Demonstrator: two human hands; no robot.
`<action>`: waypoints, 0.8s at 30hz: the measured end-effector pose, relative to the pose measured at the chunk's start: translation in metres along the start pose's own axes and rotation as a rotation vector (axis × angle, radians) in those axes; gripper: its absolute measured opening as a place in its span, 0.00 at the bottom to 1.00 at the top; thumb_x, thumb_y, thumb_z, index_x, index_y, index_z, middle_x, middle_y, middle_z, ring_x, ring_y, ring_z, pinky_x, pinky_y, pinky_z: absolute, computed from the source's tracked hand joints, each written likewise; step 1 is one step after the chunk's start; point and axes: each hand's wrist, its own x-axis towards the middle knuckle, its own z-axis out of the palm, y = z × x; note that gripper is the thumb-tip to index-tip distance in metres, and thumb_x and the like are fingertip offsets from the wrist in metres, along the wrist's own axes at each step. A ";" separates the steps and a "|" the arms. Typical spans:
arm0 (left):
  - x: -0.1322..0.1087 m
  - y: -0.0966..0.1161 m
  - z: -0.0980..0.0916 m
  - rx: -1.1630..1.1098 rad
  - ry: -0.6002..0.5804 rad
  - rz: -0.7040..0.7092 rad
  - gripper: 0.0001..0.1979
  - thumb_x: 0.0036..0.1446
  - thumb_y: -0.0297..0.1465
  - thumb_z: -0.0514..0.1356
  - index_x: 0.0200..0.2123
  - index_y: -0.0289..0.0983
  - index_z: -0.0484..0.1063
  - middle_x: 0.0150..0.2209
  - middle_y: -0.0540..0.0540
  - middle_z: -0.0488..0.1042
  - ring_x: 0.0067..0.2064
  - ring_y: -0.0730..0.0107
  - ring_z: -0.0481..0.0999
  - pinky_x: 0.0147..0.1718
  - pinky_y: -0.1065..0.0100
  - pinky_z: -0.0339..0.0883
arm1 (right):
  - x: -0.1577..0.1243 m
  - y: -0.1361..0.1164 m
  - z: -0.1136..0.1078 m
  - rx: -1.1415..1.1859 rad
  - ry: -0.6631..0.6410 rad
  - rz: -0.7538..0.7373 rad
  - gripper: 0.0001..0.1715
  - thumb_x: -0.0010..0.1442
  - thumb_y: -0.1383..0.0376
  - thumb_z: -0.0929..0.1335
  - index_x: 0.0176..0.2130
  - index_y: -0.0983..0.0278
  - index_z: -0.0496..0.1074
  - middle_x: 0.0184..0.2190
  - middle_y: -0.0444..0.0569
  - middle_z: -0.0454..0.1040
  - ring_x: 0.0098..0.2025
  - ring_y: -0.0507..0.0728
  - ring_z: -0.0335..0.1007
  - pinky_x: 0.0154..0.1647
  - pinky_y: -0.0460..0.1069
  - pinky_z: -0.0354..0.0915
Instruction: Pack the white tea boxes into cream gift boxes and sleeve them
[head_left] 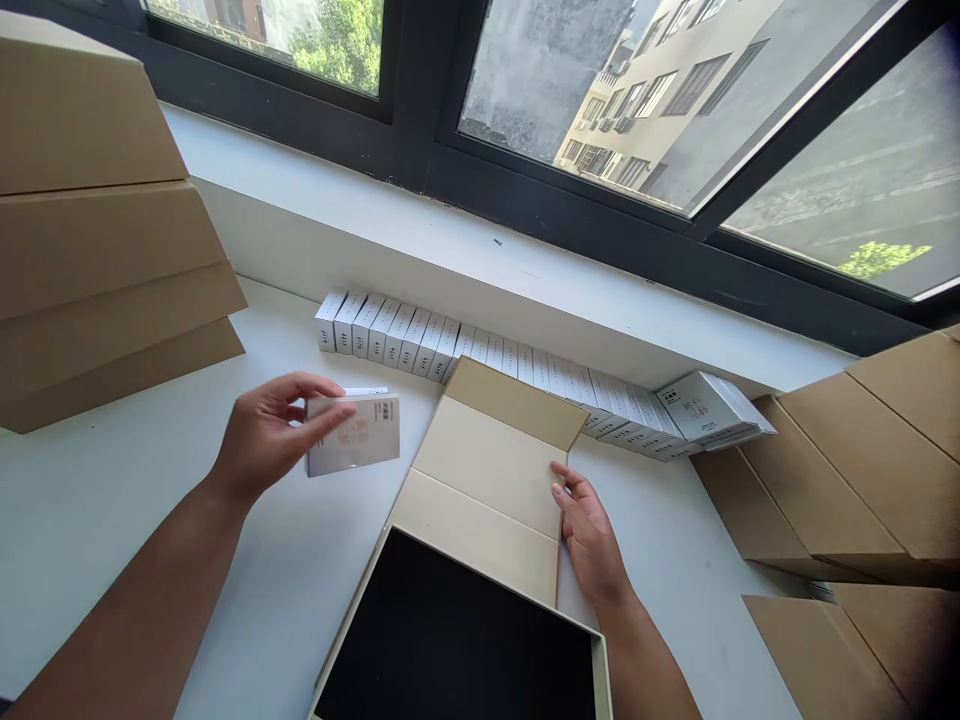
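My left hand (274, 435) is closed on a small flat white box (364, 440) with faint printing on its face. Behind that box a second white edge shows, perhaps another box. To its right lies a large cream gift box (604, 680) with its folding lid (487, 465) laid back and a black surface (465, 645) inside. My right hand (592, 530) grips the right edge of the lid between thumb and fingers.
A long row of small white boxes (409, 335) stands along the window ledge (480, 230), with several flat ones (705, 410) at its right end. Brown cartons (97, 240) are stacked on the left, and more cartons (847, 470) stand on the right. All rest on a white table (277, 580).
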 end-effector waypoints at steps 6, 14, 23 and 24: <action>0.016 -0.015 0.009 0.255 0.015 -0.125 0.30 0.55 0.53 0.63 0.55 0.44 0.72 0.64 0.40 0.68 0.65 0.41 0.66 0.62 0.39 0.59 | 0.003 0.004 -0.002 -0.039 -0.008 0.010 0.29 0.52 0.50 0.76 0.53 0.49 0.74 0.49 0.46 0.77 0.54 0.65 0.73 0.50 0.58 0.73; 0.021 -0.012 0.027 0.639 -0.236 -0.086 0.51 0.47 0.59 0.64 0.69 0.43 0.54 0.71 0.35 0.54 0.72 0.32 0.46 0.64 0.28 0.21 | 0.003 0.003 0.000 0.004 0.007 -0.004 0.29 0.51 0.51 0.77 0.51 0.50 0.74 0.50 0.45 0.77 0.55 0.64 0.71 0.52 0.58 0.73; 0.046 -0.003 0.020 0.701 -0.581 -0.004 0.53 0.39 0.41 0.70 0.70 0.52 0.55 0.65 0.40 0.67 0.65 0.34 0.62 0.63 0.32 0.44 | 0.003 0.003 0.000 -0.004 -0.002 -0.023 0.27 0.51 0.51 0.77 0.50 0.51 0.75 0.51 0.46 0.76 0.58 0.64 0.69 0.54 0.57 0.71; 0.049 -0.003 0.022 0.654 -0.627 0.010 0.52 0.40 0.40 0.69 0.70 0.52 0.55 0.66 0.42 0.65 0.64 0.36 0.64 0.62 0.37 0.52 | 0.003 0.003 0.001 -0.001 0.000 -0.030 0.27 0.51 0.51 0.77 0.50 0.51 0.75 0.50 0.46 0.77 0.58 0.64 0.69 0.54 0.58 0.71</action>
